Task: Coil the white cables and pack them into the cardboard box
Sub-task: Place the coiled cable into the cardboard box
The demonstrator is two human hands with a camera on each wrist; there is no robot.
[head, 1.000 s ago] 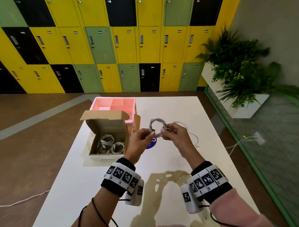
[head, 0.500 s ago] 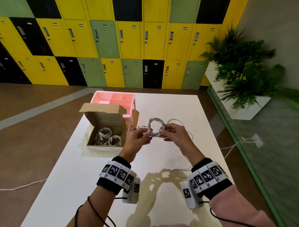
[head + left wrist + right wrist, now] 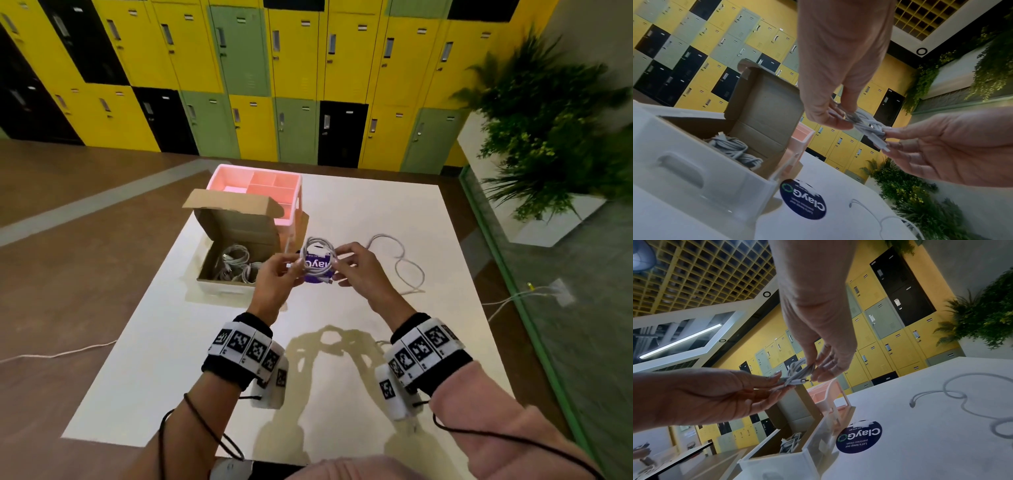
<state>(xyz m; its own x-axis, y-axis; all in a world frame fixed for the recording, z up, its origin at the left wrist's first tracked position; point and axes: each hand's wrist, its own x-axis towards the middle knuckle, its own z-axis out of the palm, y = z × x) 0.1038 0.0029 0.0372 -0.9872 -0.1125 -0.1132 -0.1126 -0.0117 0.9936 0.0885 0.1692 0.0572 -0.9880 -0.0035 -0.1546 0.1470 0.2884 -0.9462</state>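
I hold a small coil of white cable point(image 3: 317, 251) above the table, between both hands. My left hand point(image 3: 294, 266) pinches its left side and a plug end. My right hand point(image 3: 337, 263) pinches its right side. In the left wrist view the coil point(image 3: 867, 126) sits between my left fingertips point(image 3: 835, 118) and my right hand point(image 3: 941, 146). The right wrist view shows the coil point(image 3: 797, 372) with a plug sticking out. Just left of my hands the cardboard box point(image 3: 236, 226) stands with its lid up, and several coiled cables point(image 3: 236, 262) lie inside. A loose white cable point(image 3: 400, 260) lies on the table to the right.
A pink divided tray point(image 3: 260, 190) stands behind the box. Under my hands a round purple sticker point(image 3: 317, 275) is on the white table point(image 3: 205, 377). Lockers line the far wall, a planter point(image 3: 555, 219) stands at the right, and cords trail on the floor on both sides.
My hands and the coil have dropped a little toward the sticker. Both hands have kept hold of the coil. The head view has tilted down.
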